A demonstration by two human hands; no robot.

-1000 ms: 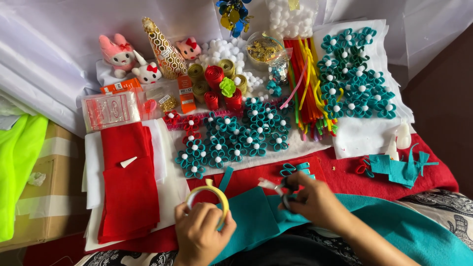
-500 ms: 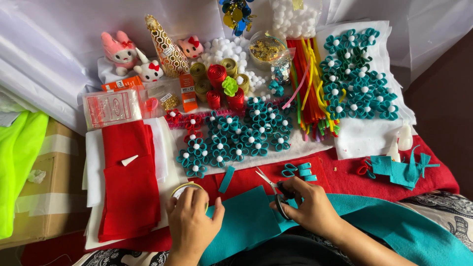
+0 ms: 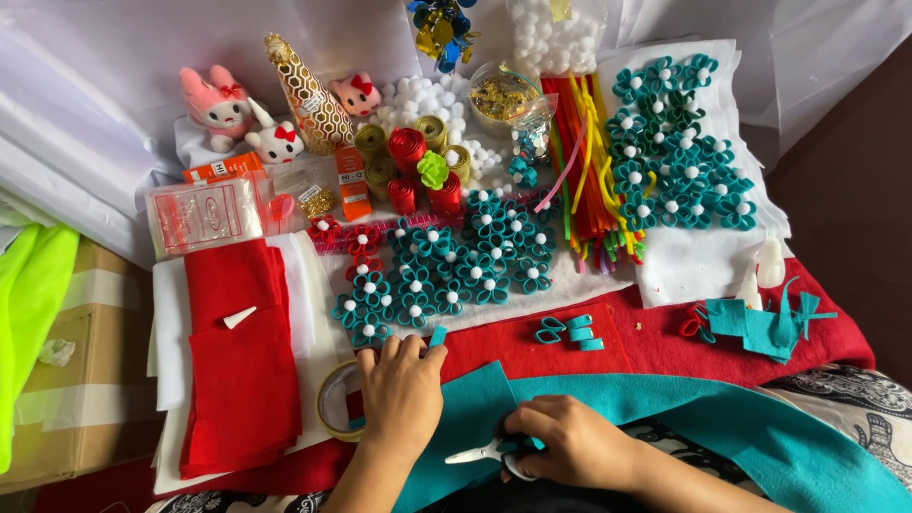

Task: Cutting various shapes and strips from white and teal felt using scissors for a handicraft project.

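My left hand (image 3: 401,389) lies flat on the red cloth, palm down. Its fingertips touch a small teal felt strip (image 3: 438,335), and its heel partly covers a yellow tape roll (image 3: 332,401). My right hand (image 3: 570,442) grips small scissors (image 3: 480,455) by the handles, with the silver blades pointing left. This hand rests on a large teal felt sheet (image 3: 684,413) that spreads across my lap. Just beyond my left hand are several finished teal felt flowers with white pearl centres (image 3: 427,271).
Folded red felt (image 3: 237,361) lies on white felt at the left. Teal loops (image 3: 570,331) and teal scraps (image 3: 760,323) lie on the red cloth. Behind them are more teal flowers (image 3: 679,152), pipe cleaners (image 3: 584,152), ribbon rolls (image 3: 413,161), small plush toys (image 3: 247,119) and a cardboard box (image 3: 76,380).
My left hand has set the tape roll down and reached forward to the teal strip. My right hand has drawn back toward me with the scissors.
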